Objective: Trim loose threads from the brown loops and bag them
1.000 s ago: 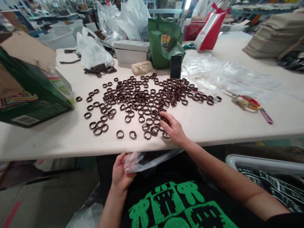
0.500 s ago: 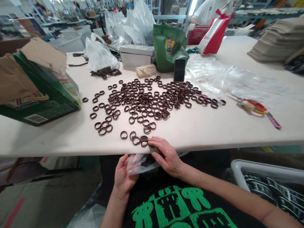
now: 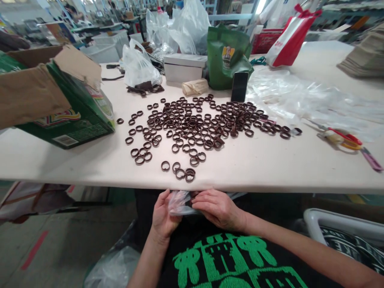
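Note:
Below the table's near edge my left hand [image 3: 163, 214] grips a small clear plastic bag [image 3: 179, 203] at its left side. My right hand [image 3: 219, 208] is at the bag's mouth with its fingers bent over it; dark rings seem to be under the fingertips, but I cannot see them clearly. Several dark brown rings [image 3: 198, 124] lie spread over the cream table [image 3: 270, 164]. A few of these rings [image 3: 183, 173] sit close to the near edge, just above my hands.
A green carton [image 3: 69, 116] with open flaps lies at the left. At the back stand a green bag [image 3: 226, 56], a black phone [image 3: 239, 87], a grey box [image 3: 183, 68] and white plastic bags [image 3: 139, 68]. Clear plastic sheets [image 3: 300, 96] and scissors [image 3: 345, 140] are at the right.
My right hand has swept a handful of rings from the pile to the near edge and dropped below the table to the bag. My left hand has kept hold of the bag.

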Demonstrator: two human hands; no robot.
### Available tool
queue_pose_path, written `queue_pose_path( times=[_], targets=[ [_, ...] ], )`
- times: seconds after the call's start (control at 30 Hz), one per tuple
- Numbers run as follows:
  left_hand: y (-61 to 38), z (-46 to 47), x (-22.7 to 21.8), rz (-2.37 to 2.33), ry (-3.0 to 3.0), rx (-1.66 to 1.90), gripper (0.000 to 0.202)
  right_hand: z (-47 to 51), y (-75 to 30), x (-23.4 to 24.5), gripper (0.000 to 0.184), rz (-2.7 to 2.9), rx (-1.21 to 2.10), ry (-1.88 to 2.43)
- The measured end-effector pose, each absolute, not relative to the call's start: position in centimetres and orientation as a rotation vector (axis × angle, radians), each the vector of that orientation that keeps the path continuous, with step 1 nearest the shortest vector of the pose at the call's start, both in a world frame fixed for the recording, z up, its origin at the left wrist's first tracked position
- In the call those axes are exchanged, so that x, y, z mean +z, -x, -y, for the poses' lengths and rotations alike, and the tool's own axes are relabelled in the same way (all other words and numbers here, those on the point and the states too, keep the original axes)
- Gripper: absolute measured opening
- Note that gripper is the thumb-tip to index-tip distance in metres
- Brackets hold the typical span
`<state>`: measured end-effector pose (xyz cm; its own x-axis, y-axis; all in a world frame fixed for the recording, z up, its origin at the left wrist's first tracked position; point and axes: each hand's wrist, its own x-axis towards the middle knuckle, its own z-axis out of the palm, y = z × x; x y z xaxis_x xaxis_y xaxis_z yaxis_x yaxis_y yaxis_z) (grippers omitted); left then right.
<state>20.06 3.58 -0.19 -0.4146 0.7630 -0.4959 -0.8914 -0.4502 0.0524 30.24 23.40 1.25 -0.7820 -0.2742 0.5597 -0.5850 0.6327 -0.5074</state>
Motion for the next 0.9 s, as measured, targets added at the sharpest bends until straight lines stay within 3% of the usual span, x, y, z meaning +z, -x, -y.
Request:
queue_pose_path(
  times=[0.2, 0.37, 0.43, 0.67, 0.9],
  targets=[
    [-20.1, -4.2, 0.7, -0.438, 0.519, 2.022, 0.021, -23.5, -25.0, 4.5, 0.023, 2.44, 0.719, -0.599],
    [-20.2, -4.3, 0.4, -0.472, 0.57, 2.062, 0.013, -21.9, -18.5, 5.8, 0.043, 2.664, 0.38, -0.746],
    [-20.2, -4.3, 0.3, -0.462, 0.573, 2.055, 0.014, -21.6, -17.3, 5.5, 0.041, 2.72, 0.333, -0.78],
    [-20.1, -4.3, 0.9, -0.425, 0.562, 2.042, 0.021, -22.7, -20.1, 4.6, 0.018, 2.811, 0.455, -0.691],
    [-20.0, -3.6, 0.1, -0.403, 0.492, 2.002, 0.024, -23.1, -26.0, 3.4, 0.021, 2.706, 0.556, -0.654]
  ],
)
